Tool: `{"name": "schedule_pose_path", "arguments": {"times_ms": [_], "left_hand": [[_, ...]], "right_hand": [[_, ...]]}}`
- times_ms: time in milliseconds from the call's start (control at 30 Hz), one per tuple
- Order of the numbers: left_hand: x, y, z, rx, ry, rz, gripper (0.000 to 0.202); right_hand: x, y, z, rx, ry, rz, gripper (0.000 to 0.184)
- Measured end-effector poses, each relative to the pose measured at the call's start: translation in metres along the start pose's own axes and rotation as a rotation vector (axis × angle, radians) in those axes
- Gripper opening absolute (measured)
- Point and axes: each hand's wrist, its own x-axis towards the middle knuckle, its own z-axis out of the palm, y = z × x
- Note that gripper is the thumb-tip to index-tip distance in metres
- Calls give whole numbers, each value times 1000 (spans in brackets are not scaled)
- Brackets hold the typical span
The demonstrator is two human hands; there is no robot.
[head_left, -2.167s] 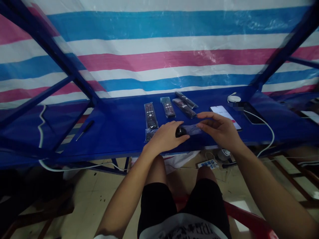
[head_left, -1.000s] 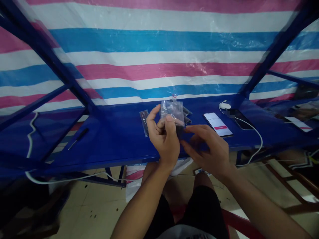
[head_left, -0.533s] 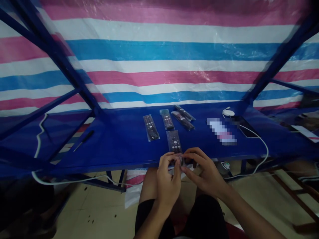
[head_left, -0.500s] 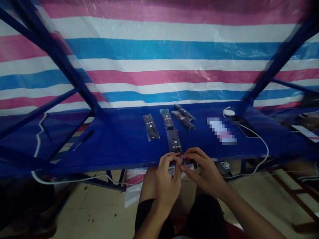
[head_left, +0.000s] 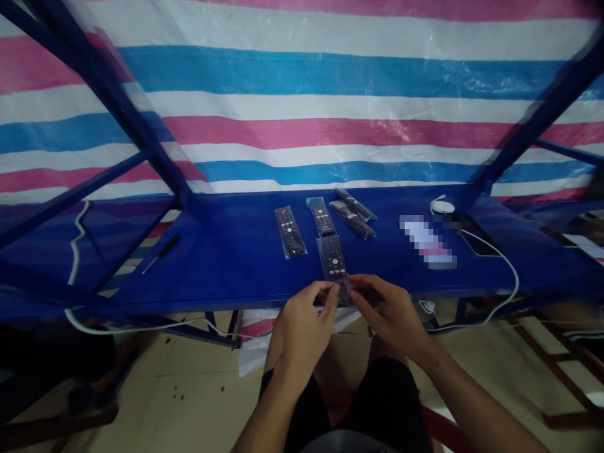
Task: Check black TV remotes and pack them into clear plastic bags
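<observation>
A black remote in a clear plastic bag point(head_left: 333, 262) lies lengthwise on the blue table point(head_left: 226, 264), its near end at the front edge. My left hand point(head_left: 306, 321) and my right hand point(head_left: 389, 311) both pinch that near end of the bag with closed fingertips. Beyond it lie several more bagged remotes: one to the left point(head_left: 289, 231), one straight ahead point(head_left: 321, 217), and two angled ones point(head_left: 353, 214) further right.
A phone point(head_left: 427, 242) with a lit screen and a dark phone point(head_left: 474, 231) on a white cable point(head_left: 507, 264) lie to the right, near a white round charger point(head_left: 442, 205). A screwdriver point(head_left: 160, 253) lies on the left. A striped tarp backs the blue frame.
The bagged remote was held up in my left hand; it has come down onto the table's front edge. Both hands now pinch its near end, and the view shifted slightly.
</observation>
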Motion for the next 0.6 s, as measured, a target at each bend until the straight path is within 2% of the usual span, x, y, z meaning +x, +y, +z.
{"name": "schedule_pose_path", "arguments": {"times_ms": [200,333,500,600], "left_hand": [[8,4,2,19,-14,42,18],[8,6,1,61,-15,80,21],[10,7,0,63,-25,78,23],[10,5,0,60,-14,71,22]], "right_hand": [[3,-4,1,34,-14,77,38],[5,-2,3,107,29,164,25],[10,1,2,192,28,239,33],[12,3,2,197,11,257,29]]}}
